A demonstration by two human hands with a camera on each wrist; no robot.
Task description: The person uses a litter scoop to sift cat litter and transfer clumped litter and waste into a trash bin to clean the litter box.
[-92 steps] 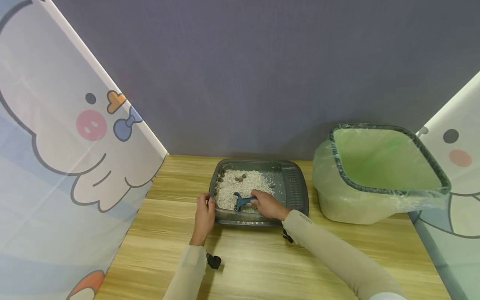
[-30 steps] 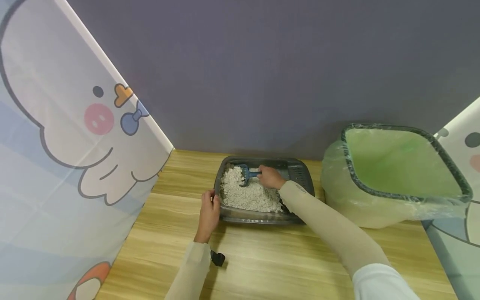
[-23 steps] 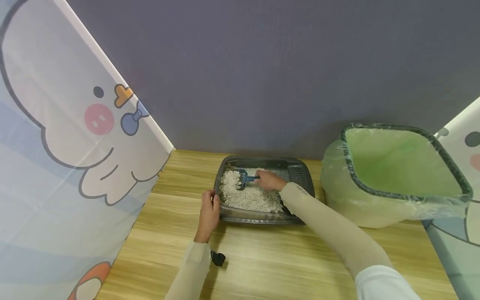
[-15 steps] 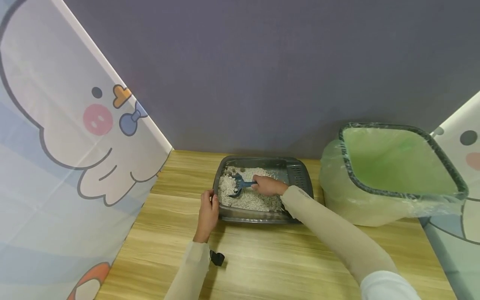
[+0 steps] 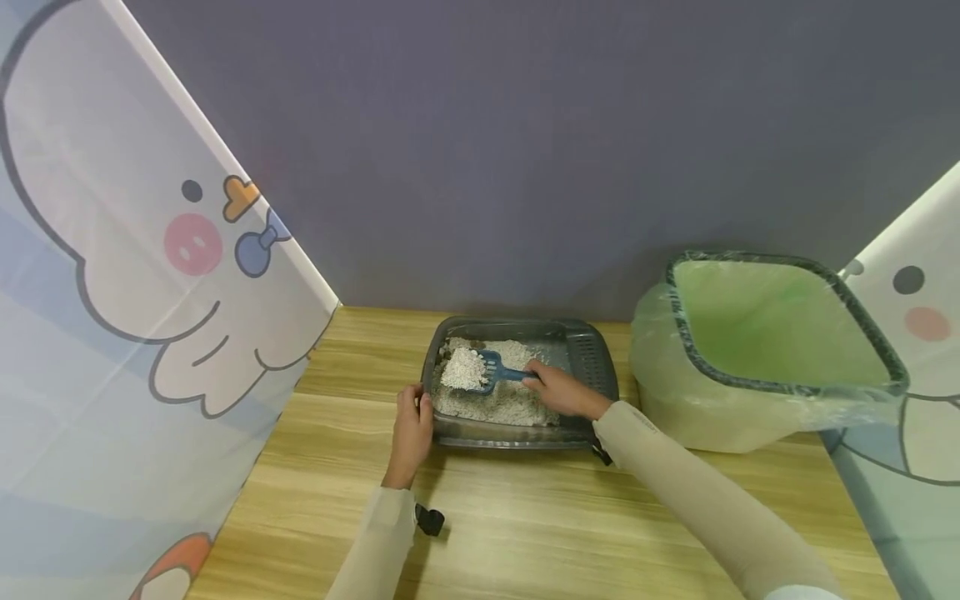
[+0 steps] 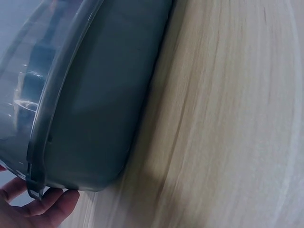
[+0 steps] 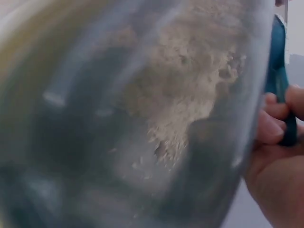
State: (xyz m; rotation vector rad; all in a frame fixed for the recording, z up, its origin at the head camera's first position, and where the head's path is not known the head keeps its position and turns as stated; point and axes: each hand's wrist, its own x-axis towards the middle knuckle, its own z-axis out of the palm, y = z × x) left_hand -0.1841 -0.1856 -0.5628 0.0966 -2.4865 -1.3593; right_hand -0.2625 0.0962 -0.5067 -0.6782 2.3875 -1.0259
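Note:
A grey litter box (image 5: 525,444) holding pale litter (image 5: 517,408) sits on the table. My left hand (image 5: 410,429) grips its left rim near the front corner; in the left wrist view the fingers (image 6: 61,209) curl beneath the rim (image 6: 40,123). My right hand (image 5: 562,390) holds the handle of a blue litter scoop (image 5: 495,368), raised over the box. A heap of white litter (image 5: 463,369) fills the scoop's head. In the right wrist view, the scoop (image 7: 280,61) shows at the right edge, the fingers (image 7: 273,128) wrapped round its handle.
A large bin (image 5: 690,421) lined with a translucent bag stands right of the box, with a dark rim. Dark clumps (image 5: 476,344) lie at the litter's back left. A grey wall (image 5: 495,167) rises behind the wooden table (image 5: 510,533), printed panels at both sides.
The scoop has come up out of the litter with a heap on it, after passing through the box's left part. My left hand has stayed on the rim.

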